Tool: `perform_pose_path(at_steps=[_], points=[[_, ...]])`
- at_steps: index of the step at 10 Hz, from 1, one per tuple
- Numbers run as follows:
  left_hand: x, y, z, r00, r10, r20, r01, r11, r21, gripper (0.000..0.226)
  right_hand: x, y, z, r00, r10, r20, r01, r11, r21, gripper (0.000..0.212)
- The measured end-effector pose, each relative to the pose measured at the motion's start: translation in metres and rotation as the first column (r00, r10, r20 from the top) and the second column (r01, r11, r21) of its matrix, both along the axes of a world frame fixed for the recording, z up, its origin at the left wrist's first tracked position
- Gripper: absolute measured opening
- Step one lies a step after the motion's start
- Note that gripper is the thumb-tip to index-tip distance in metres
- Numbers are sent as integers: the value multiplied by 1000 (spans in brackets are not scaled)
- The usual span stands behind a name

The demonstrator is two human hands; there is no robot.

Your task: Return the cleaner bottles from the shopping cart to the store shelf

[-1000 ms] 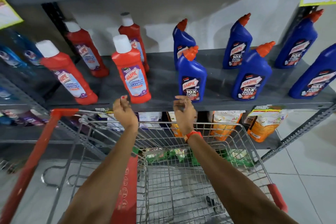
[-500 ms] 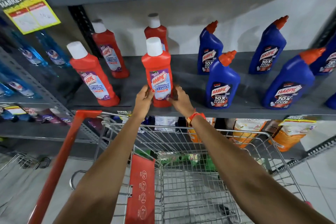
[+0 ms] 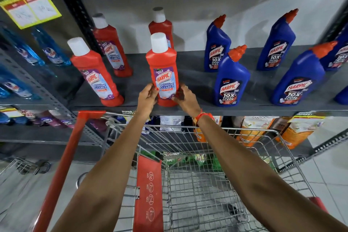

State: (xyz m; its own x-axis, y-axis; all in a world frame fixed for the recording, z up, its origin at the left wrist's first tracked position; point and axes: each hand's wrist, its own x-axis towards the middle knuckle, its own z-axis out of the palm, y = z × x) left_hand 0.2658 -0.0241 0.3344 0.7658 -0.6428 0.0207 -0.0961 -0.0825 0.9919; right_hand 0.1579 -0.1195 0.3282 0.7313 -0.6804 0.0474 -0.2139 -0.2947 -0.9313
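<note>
1. Cleaner bottles stand on the grey store shelf (image 3: 197, 81): four red ones with white caps at the left, blue ones with orange spouts at the right.
2. Below the shelf is the shopping cart (image 3: 207, 184), a wire basket with a red handle; no bottle shows inside it.
3. One red bathroom cleaner bottle (image 3: 163, 66) stands upright near the front edge of the shelf, between another red bottle (image 3: 95, 73) and a blue bottle (image 3: 231, 79).
4. The left hand (image 3: 147, 98) and the right hand (image 3: 185, 98) grasp this bottle at its lower part, one from each side.
5. An orange band (image 3: 202, 117) is on the right wrist.
</note>
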Motion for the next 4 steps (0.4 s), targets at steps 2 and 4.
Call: perform_pose_path(at_steps=[2, 4], points=[[-4, 3, -2, 999, 14, 34, -13, 1000, -5, 28, -3, 2, 2, 1000, 9, -16, -9, 1000, 28, 50], [-5, 6, 3, 988, 21, 152, -33, 997, 74, 31, -2, 5, 4, 999, 12, -30, -11, 999, 44, 44]])
